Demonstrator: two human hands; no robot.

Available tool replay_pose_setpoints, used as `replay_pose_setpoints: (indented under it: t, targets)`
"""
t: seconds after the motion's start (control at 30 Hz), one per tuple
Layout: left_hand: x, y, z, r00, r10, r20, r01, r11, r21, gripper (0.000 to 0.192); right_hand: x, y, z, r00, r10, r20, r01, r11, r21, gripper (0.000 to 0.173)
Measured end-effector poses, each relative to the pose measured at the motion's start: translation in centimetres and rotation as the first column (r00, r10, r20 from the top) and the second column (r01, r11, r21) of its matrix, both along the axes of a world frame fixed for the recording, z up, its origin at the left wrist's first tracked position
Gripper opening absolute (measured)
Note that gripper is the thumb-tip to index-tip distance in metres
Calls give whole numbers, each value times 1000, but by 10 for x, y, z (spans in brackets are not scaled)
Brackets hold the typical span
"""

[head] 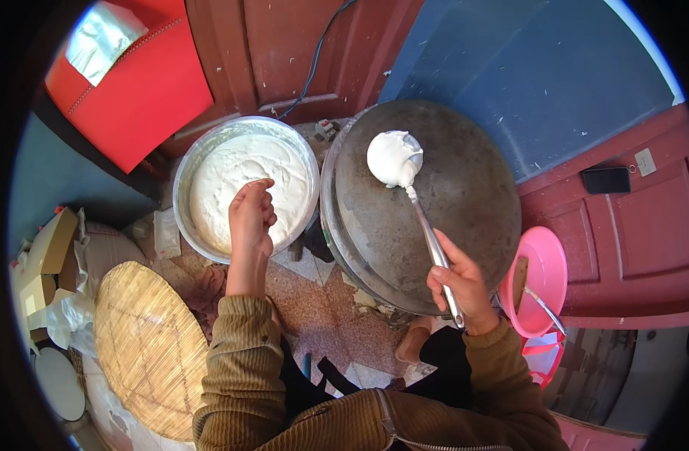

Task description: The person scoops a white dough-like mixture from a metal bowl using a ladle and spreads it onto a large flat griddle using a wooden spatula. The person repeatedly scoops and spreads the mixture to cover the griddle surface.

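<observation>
My right hand [460,282] grips the metal handle of a ladle [433,239]. Thick white batter [394,159] heaps in the ladle's bowl and clings to the lower handle, above a round, dark, flat griddle [463,197]. To its left, a metal basin [181,180] holds more of the white batter, whose surface is lumpy. My left hand [253,214] hovers over the front of that basin with its fingers curled in, and nothing shows in them.
A pink plastic basin [550,282] with a brown piece and a metal-handled utensil stands right of the griddle. A round woven straw mat [147,349] leans at lower left near a cardboard box [48,270]. A blue cable [313,62] hangs against the red door [288,45].
</observation>
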State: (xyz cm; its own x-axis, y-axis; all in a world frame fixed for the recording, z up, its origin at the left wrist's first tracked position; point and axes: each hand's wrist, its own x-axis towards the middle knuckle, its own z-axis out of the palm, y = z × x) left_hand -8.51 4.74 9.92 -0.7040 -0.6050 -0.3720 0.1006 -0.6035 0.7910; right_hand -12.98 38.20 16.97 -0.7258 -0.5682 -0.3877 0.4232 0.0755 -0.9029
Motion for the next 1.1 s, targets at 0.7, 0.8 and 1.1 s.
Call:
replay_pose_setpoints:
  t: [0.7,0.8,1.1]
  targets:
    - [1,-3,-4,1000,18,11,-18,1000,-11,12,8,14,49,996,-25,-86,0,960,-279,71]
    - [1,-3,-2,1000,18,-1,-18,1000,-11,12,5,11,41,1000,-6,-22,1,976,-219,68]
    - [3,-5,0,999,33,4,-33,999,3,11,-1,0,7,1000,12,-25,-13,999,-47,63]
